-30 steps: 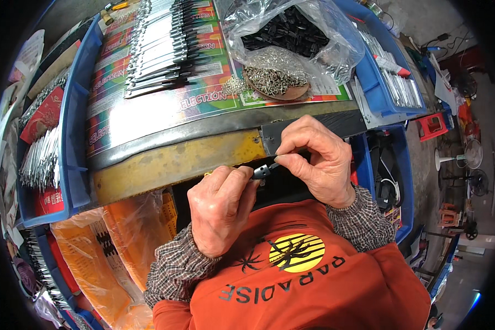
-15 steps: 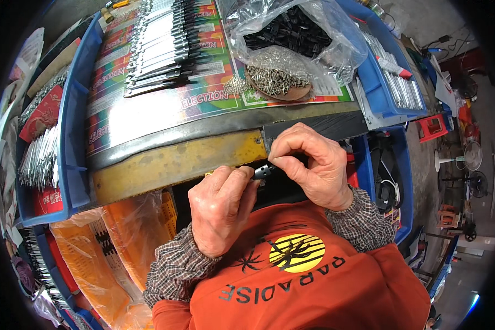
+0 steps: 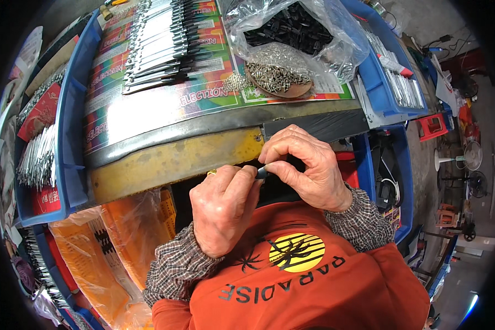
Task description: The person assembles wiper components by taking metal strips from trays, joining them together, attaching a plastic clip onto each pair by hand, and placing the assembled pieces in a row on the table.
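A small dark part [image 3: 261, 172] sits pinched between both hands just below the table edge [image 3: 176, 159]. The left hand [image 3: 223, 212] and right hand [image 3: 305, 170] both close on it with fingertips. It looks light, stiff and easily dropped; best held by its ends. A clear bag [image 3: 297, 38] of black pieces lies above on a glossy, multicoloured printed sheet [image 3: 148, 104].

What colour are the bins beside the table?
Blue bins, clearest in the head view, flanking the table.

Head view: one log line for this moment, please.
left hand: pinching small dark part | right hand: gripping same part | location: bench edge
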Tool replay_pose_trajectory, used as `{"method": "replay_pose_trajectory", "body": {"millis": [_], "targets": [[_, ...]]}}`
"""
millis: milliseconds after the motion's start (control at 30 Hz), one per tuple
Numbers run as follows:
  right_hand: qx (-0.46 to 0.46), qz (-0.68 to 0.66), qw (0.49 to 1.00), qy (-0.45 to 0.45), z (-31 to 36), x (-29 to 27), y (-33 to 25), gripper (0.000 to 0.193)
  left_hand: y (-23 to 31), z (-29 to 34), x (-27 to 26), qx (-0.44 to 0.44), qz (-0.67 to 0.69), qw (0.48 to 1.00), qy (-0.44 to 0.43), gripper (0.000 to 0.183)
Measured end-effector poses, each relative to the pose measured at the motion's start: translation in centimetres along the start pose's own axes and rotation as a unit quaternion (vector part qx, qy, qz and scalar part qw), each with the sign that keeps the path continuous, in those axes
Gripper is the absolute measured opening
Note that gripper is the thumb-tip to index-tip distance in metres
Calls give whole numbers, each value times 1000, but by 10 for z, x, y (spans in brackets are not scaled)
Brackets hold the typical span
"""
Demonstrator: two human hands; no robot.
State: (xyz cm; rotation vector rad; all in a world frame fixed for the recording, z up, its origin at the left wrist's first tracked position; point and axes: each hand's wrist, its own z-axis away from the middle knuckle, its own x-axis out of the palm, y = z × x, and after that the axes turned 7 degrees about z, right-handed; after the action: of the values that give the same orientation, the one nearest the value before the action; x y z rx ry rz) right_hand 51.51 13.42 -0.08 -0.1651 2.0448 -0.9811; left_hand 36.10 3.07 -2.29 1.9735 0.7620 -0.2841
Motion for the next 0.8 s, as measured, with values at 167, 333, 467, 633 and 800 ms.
{"method": "replay_pose_trajectory", "body": {"millis": [167,333,467,633,800], "targets": [[-31,27,999,10,-1,1,-1,10,-2,0,2,16,-24,1000,5,24],[-104,95,989,43,0,6,1,14,-2,0,2,28,-42,999,5,24],[-162,126,977,61,5,10,3,21,-7,3,5,55,-35,998,25,26],[-180,140,971,69,8,9,2,23,-1,3,3,35,-57,998,10,29],[-135,107,982,78,0,-7,6,21,3,-6,-1,40,-61,997,15,28]]}}
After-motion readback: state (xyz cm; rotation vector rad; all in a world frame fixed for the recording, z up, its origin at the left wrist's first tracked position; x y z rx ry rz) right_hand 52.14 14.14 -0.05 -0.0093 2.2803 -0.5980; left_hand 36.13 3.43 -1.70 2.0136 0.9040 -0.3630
